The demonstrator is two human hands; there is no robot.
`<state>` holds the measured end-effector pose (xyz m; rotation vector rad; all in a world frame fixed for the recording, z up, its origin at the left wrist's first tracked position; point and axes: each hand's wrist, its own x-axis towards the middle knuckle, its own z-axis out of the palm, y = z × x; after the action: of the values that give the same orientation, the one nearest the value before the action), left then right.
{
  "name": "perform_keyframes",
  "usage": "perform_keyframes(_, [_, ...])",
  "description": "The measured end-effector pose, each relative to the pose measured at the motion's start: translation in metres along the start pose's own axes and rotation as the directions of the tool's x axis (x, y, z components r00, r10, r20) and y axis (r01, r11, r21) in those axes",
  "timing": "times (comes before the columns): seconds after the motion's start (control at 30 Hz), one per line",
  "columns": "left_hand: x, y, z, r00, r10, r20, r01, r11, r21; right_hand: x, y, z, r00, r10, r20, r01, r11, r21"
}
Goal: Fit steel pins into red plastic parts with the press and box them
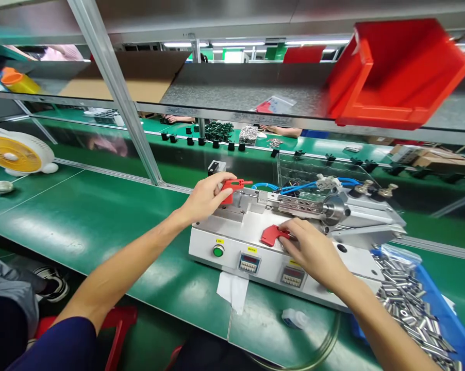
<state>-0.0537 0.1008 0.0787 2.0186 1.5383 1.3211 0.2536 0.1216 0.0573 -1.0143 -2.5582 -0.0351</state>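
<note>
A white bench machine [232, 247] with a green button, two small counters and a pneumatic cylinder [333, 208] stands on the green table. My left hand [205, 198] is closed on a red plastic part [234, 186] at the machine's left fixture. My right hand [313, 250] rests on the machine's top plate, its fingers pinching a second red plastic part [270, 235].
A blue tray [445, 309] of several small metal tubes lies at the right. A yellow fan [16, 152] stands far left, a red bin [395, 72] on the shelf above. Black parts sit on the conveyor behind, where other people's arms show. A white bottle [294, 318] lies near the front edge.
</note>
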Motion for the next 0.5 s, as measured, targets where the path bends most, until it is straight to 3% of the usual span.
perform_keyframes(0.1, [0.023, 0.003, 0.004, 0.985, -0.033, 0.169, 0.003, 0.985, 0.174, -0.003, 0.002, 0.002, 1.0, -0.008, -0.019, 0.008, 1.0, 0.024])
perform_keyframes(0.2, [0.028, 0.002, 0.005, 0.95, -0.097, 0.298, 0.013, 0.963, 0.271, -0.006, 0.003, 0.003, 1.0, -0.007, -0.026, 0.007, 0.999, 0.031])
perform_keyframes(0.3, [0.026, 0.002, 0.005, 0.95, -0.097, 0.295, -0.037, 0.908, 0.418, -0.007, 0.004, 0.003, 1.0, -0.009, -0.026, 0.01, 0.999, 0.033])
perform_keyframes(0.5, [0.017, 0.007, 0.017, 0.938, -0.174, 0.299, -0.107, 0.677, 0.728, -0.011, 0.007, 0.004, 0.999, -0.019, -0.042, 0.021, 0.999, 0.039])
